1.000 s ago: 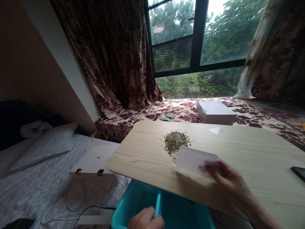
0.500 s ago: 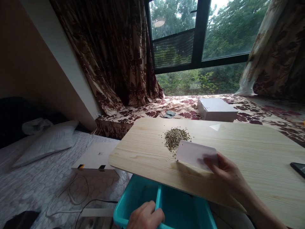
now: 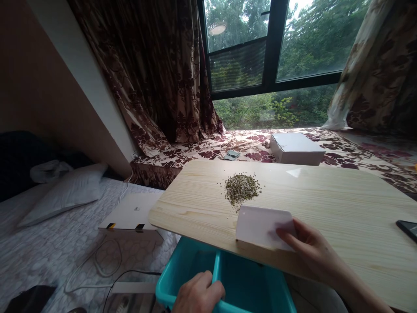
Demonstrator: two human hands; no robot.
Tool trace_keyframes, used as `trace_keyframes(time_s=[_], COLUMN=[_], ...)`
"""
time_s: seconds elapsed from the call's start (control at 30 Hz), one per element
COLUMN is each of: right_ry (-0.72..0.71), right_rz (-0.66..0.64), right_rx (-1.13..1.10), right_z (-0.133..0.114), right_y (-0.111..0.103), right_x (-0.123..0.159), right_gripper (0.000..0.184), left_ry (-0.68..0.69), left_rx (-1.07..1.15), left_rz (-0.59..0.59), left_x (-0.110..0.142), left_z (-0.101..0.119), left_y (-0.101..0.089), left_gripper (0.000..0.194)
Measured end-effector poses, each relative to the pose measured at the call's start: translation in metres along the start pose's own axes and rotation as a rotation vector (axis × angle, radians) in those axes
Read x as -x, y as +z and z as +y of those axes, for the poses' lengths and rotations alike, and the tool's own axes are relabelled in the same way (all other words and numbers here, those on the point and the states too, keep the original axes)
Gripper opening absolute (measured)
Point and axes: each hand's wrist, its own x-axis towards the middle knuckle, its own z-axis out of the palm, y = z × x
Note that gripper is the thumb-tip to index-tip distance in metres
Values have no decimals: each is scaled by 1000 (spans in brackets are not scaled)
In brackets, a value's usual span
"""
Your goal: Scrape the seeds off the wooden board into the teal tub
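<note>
A heap of small greenish-brown beans or seeds (image 3: 241,188), mixed with paler grains, lies on the light wooden tabletop (image 3: 192,191). My right hand (image 3: 306,241) grips the right end of a thin, pale, translucent scraper (image 3: 260,226), thumb on top. The scraper is tilted over the board near its front edge, just on my side of the heap. Below that edge is a turquoise bin (image 3: 172,278) with a divider across its inside. My left hand (image 3: 200,293) is wrapped around the bin's near rim where the divider meets it.
A white box (image 3: 296,148) stands on the floral window ledge behind the board. Another flat white box (image 3: 130,213) and loose cables lie on the bed to the left. A dark phone-like object (image 3: 406,229) rests at the board's right edge.
My right hand has drawn the scraper back from the heap toward the board's front edge. The left hand keeps its hold on the bin.
</note>
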Motion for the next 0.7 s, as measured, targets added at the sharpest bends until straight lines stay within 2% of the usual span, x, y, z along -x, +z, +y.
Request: trace_keyframes(time_s=[0.1,0.17,0.27,0.33,0.4,0.57,0.7], right_ry=[43,46,-7,-36,-47,-46,-38], right_rz=[-95,-93,69,201,278,260,251], right_rx=[-60,-102,-108,-72,-34,68,93], right_z=[-8,-11,-8,-4,0,-1,-2], right_y=[-2,-3,-6,-7,-6,-2,-1], right_x=[4,2,-7,-14,-20,-26,-28], right_gripper=[40,40,35,32,29,20,20], left_ry=[-17,-32,-23,-1,9,-93,-127], left_rx=[26,45,70,81,89,116,141], left_rz=[-20,-41,-63,-74,-98,-248,-283], left_x=[0,-1,-2,-3,-5,-13,-17], left_z=[1,2,4,6,8,14,20], left_y=[-4,-5,-4,-3,-3,-15,-23], left_gripper=[24,30,34,31,28,28,26])
